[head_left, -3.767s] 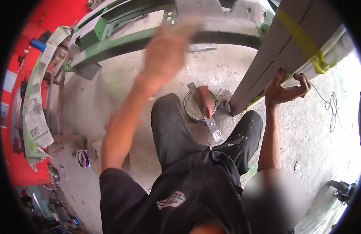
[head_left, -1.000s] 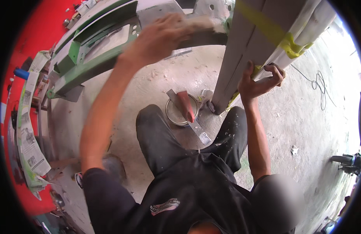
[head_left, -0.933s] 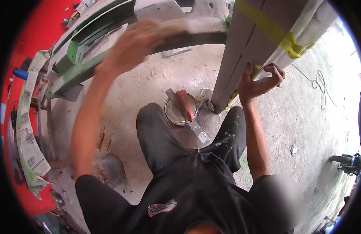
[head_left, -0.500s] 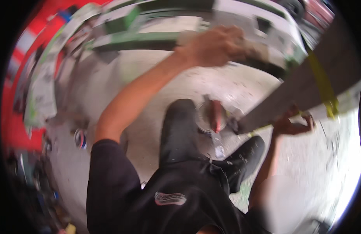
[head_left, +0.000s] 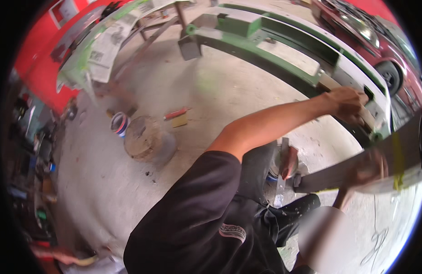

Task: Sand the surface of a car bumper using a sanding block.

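My left hand [head_left: 348,104] is closed around a long tan block [head_left: 328,83], which looks like a sanding block. It rests on the right part of a curved green and white car bumper [head_left: 275,64]. Blurred by motion, my right hand [head_left: 369,170] is beside a long dark grey panel [head_left: 329,177] with a yellow tape strip [head_left: 397,160] around it. Its fingers are too smeared to read. Below the bumper, by my legs, a tin [head_left: 276,170] has a reddish-brown piece [head_left: 290,162] and a flat, pale-smeared blade [head_left: 279,192] over it.
On the floor to the left stand a round tub [head_left: 149,141] with a brown top and a blue-and-white can [head_left: 119,123]. A red tool [head_left: 177,113] lies near a tan piece [head_left: 179,121]. A paper-masked part [head_left: 106,52] is at far left, a dark red car [head_left: 357,32] at far right.
The view has swung, so the bumper and my arms sit farther right in it. My left hand, still on the block, is now nearer the bumper's right end. The tub has come into view.
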`<state>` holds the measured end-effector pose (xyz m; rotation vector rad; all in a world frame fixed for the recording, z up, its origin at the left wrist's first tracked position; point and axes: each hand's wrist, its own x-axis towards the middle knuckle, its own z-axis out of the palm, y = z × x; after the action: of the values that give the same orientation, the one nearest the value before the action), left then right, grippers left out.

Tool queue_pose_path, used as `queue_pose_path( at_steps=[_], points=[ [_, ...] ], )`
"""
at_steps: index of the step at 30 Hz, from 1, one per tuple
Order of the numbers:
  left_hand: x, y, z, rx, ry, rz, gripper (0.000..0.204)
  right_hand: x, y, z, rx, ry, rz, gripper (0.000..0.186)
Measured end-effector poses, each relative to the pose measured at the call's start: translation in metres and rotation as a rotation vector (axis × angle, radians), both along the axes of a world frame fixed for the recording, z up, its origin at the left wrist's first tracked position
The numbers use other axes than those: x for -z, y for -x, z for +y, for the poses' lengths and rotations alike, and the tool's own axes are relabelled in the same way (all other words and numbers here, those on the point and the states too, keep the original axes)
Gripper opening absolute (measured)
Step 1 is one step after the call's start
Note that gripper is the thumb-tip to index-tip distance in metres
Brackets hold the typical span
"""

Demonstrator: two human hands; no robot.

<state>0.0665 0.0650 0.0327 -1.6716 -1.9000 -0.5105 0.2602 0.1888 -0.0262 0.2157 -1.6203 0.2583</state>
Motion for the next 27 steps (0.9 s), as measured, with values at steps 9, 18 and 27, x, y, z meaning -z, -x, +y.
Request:
queue_pose_path(
  at_steps=[9, 18, 27],
  points=[
    [0.005, 0.044, -0.034, 0.114, -0.165, 0.049, 0.03, -0.01, 0.111, 0.0, 0.208, -0.088, -0.46, 0.04],
    [-0.006, 0.02, -0.056, -0.037, -0.157, 0.179, 0.037, -0.027, 0.091, 0.0, 0.171, -0.029, -0.512, 0.038],
    [-0.018, 0.018, -0.07, -0.084, -0.041, 0.085, 0.036, -0.022, 0.111, -0.015, 0.083, 0.061, -0.515, 0.043]
  ],
)
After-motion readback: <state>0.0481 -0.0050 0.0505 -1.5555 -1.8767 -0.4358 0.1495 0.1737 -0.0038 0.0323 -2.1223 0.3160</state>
